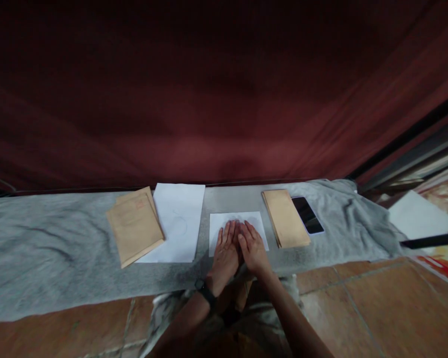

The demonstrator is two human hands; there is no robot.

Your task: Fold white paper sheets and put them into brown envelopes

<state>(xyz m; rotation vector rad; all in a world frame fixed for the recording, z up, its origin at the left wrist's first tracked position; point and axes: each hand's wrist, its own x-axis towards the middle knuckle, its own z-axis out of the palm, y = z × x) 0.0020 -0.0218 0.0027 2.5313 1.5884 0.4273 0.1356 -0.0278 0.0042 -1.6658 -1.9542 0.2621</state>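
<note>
White paper, its middle out of sight beneath both hands

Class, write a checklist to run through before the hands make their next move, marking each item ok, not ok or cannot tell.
1. Left hand on the small white sheet: ok.
2. Right hand on that sheet: ok.
3. Sheet's middle free of creases: cannot tell, hands cover it.
4. Brown envelopes on the left clear of the larger white paper: not ok, they overlap it.
5. Phone lying flat: ok.
</note>
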